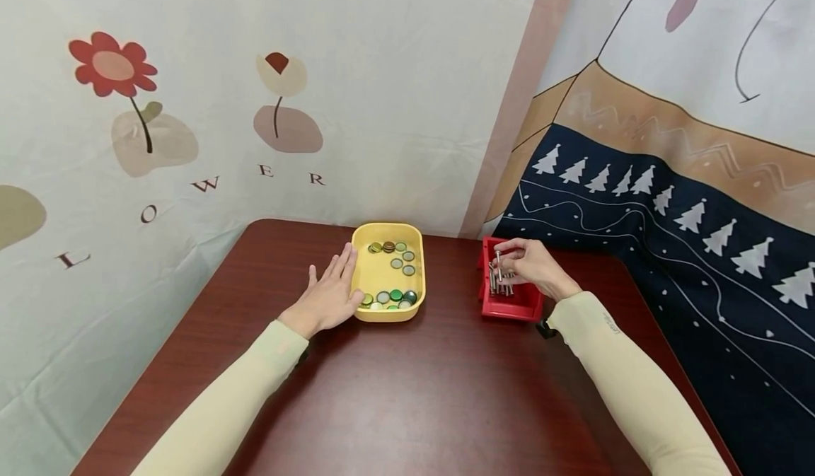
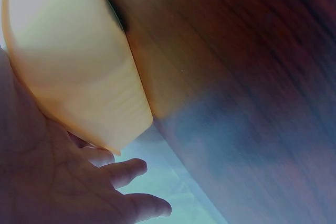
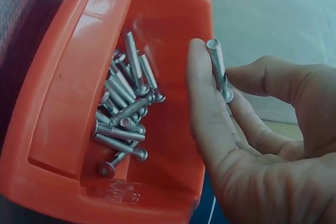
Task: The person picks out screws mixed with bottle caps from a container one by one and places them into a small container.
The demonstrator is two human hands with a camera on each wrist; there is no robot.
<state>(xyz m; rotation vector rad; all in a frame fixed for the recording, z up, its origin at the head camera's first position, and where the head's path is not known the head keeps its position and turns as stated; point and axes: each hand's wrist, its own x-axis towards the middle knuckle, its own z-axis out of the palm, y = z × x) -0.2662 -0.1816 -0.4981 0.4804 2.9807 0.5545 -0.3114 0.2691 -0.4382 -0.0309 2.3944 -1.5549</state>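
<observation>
Between thumb and fingers my right hand (image 1: 533,269) pinches a silver bolt (image 3: 217,66), held above the red bin (image 1: 513,309). Inside that bin lies a pile of similar bolts (image 3: 124,98), some with round heads showing. My left hand (image 1: 327,299) rests with straight fingers against the left side of the yellow tray (image 1: 420,271). In the left wrist view its palm and fingers lie along the tray's outer wall (image 2: 79,72). Several bottle caps (image 1: 396,295), green, grey and yellowish, sit in the tray, grouped at its near end and toward the far right.
Both containers stand on a dark red-brown table (image 1: 407,398), the tray near the back edge, the bin to its right. A pale printed cloth (image 1: 395,108) hangs behind, and a navy cloth with white trees (image 1: 637,214) hangs on the right.
</observation>
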